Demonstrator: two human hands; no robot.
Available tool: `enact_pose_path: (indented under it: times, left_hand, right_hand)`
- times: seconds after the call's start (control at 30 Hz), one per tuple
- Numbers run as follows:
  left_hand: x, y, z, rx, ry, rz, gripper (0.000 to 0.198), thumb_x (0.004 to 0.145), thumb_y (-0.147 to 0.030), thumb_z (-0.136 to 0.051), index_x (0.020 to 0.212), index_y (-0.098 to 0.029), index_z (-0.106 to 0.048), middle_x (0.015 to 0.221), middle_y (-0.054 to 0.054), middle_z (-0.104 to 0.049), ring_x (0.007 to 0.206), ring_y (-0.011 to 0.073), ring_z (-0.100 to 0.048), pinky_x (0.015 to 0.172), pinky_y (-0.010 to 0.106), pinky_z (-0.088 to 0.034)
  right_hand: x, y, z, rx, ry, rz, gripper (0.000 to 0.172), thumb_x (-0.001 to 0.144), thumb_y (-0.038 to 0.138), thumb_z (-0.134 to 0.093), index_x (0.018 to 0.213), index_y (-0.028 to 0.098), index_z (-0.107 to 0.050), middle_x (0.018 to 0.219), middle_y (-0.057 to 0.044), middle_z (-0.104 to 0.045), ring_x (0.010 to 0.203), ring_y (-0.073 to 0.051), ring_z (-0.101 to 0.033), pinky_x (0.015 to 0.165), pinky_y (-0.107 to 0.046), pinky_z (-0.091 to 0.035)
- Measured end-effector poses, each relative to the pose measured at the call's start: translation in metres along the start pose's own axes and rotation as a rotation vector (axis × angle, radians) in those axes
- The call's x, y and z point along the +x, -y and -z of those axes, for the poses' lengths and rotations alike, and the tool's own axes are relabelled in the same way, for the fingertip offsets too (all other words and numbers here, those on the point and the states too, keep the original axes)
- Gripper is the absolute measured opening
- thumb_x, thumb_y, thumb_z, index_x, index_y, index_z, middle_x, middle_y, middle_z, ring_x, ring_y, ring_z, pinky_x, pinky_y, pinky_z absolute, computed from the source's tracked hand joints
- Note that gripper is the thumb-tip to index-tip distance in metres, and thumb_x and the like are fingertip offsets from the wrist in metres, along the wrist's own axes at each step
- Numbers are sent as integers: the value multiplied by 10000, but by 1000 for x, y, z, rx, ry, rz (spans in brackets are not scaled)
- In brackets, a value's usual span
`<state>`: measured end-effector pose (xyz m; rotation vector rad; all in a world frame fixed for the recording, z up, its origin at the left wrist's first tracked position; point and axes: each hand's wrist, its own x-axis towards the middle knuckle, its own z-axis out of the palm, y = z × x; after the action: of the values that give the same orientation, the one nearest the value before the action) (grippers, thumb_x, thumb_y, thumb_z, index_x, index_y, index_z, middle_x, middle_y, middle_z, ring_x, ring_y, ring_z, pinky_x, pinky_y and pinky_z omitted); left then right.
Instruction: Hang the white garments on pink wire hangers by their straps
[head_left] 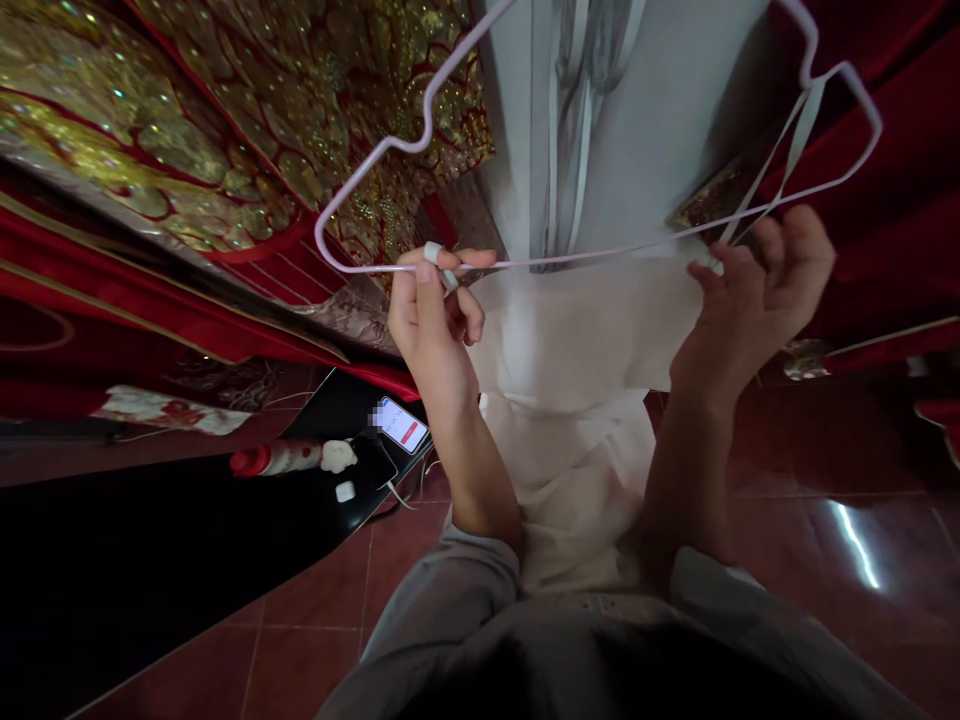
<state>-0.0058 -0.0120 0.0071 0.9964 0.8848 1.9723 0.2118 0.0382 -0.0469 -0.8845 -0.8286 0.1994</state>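
A pale pink hanger [577,257] spans the space in front of me, its long bottom bar tilting up to the right. My left hand [435,330] is closed around the left part of that bar, thumb on top. A white band [433,252] shows at its fingers; whether it is a strap end is unclear. From the hanger's right notch hangs a narrow white ribbon [801,130], looped over the wire and crossing the bar. My right hand [750,300] pinches the ribbon's lower end, just below the bar, with the other fingers curled.
Gold sequined fabric [322,110] and red cloth hang on the left, with more red cloth [892,230] on the right. A black table [150,550] at lower left carries a lit phone [403,424], a red-capped bottle [281,459] and a small white case [345,491]. Pale straps [577,130] hang ahead.
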Motion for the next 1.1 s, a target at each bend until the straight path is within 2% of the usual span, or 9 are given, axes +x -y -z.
enact_pose_path:
  times: [0.07, 0.17, 0.33, 0.67, 0.77, 0.9, 0.97, 1.03, 1.1]
  left_hand:
    - [0, 2, 0, 25, 9, 5, 259, 1076, -409, -584, 882, -240, -616, 946, 60, -741, 462, 125, -299, 468, 336, -205]
    - [-1, 4, -1, 23, 25, -3, 267, 1087, -391, -564, 873, -236, -606, 933, 54, -740, 467, 133, -277, 479, 336, -192]
    - [-1, 6, 0, 3, 31, -61, 289, 1092, -407, -568, 872, -227, -616, 911, 51, -732, 470, 131, -258, 496, 336, -177]
    - [0, 9, 3, 8, 40, -62, 284, 1096, -414, -571, 892, -219, -601, 928, 62, -754, 475, 129, -290, 503, 331, -192]
    - [1, 11, 3, 8, 47, -71, 278, 1116, -368, -525, 896, -208, -586, 918, 56, -756, 467, 122, -276, 492, 322, -186]
    - [1, 10, 2, 18, 35, -33, 299, 1080, -447, -589, 879, -226, -588, 922, 48, -754, 466, 127, -284, 494, 330, -195]
    - [1, 9, 3, 52, 18, -15, 342, 1048, -521, -626, 869, -233, -583, 923, 50, -748, 469, 125, -298, 495, 329, -209]
    - [2, 9, 3, 69, 6, 1, 367, 1040, -550, -627, 867, -230, -574, 922, 52, -746, 464, 118, -296, 489, 323, -215]
    - [2, 9, 4, 51, 18, 15, 361, 1044, -535, -625, 868, -224, -572, 921, 55, -748, 454, 108, -282, 481, 317, -206]
  right_hand:
    - [9, -1, 2, -21, 67, -212, 320, 765, 195, -595, 1072, 157, -678, 923, -47, -663, 539, -52, -481, 466, -211, -337]
    - [14, 17, 4, -74, 133, -224, 101, 779, 226, -691, 835, 143, -708, 720, -18, -639, 438, -37, -368, 410, -228, -179]
    - [13, 41, 6, -249, 120, -156, 110, 841, 243, -692, 852, 155, -757, 694, -17, -674, 444, -44, -378, 438, -237, -211]
    - [20, 39, 17, -203, 7, -41, 168, 792, 170, -698, 862, 171, -850, 725, -23, -733, 516, -69, -519, 509, -218, -348]
    - [22, 49, 17, -175, 104, 30, 241, 750, 44, -628, 774, 177, -827, 693, -6, -694, 612, -70, -549, 616, -219, -398]
    - [29, 62, 1, -89, 335, 51, 413, 714, 4, -544, 896, 216, -848, 722, -15, -713, 533, -69, -480, 501, -221, -312]
    - [40, 62, -10, -109, 455, 171, 563, 761, 14, -505, 1121, 298, -832, 929, -4, -785, 600, -90, -588, 583, -252, -471]
    - [58, 54, -19, -54, 520, 332, 685, 783, -6, -469, 1281, 361, -763, 1184, 52, -779, 880, -127, -737, 900, -323, -605]
    - [82, 40, -20, 5, 554, 283, 705, 837, -7, -460, 1352, 405, -708, 1414, 142, -670, 1343, -150, -643, 1211, -354, -489]
